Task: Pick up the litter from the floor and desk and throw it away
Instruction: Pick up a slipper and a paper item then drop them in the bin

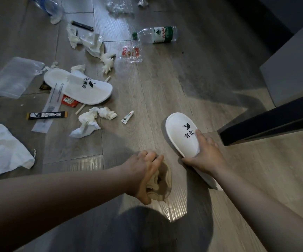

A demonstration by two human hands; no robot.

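Hands, two, bare, both low over the grey wood-plank floor [165, 84]. Our right hand [204, 155] clasps the heel end of a white disposable slipper with black printed logo [180, 132], thumb under one edge, fingers over the other. Our left hand [143, 176] is curled around a beige crumpled paper-like piece [162, 180]; what that piece is we cannot tell.

Handling note: we judge the step to be lifting both items at once. Keeping the slipper pinched across its sole should stop it from flopping, and the beige piece wants the fingers closed fully under it before we rise.

Litter remaining, well apart from the hands:
- second white slipper [78, 87], lying over a red sachet [69, 102] and a long clear printed wrapper [49, 108]
- crumpled white tissues [90, 121]
- small white toothpaste tube [127, 117]
- black stick sachet with yellow ends [47, 115]
- large flat white tissue sheet [3, 150]

Containers:
- clear plastic water bottle with green cap and label [156, 35], on its side, seemingly empty
- clear snack wrapper with red print [131, 53], looks empty
- frosted drawstring pouch [12, 77], flat, contents not discernible

No bin is in view.
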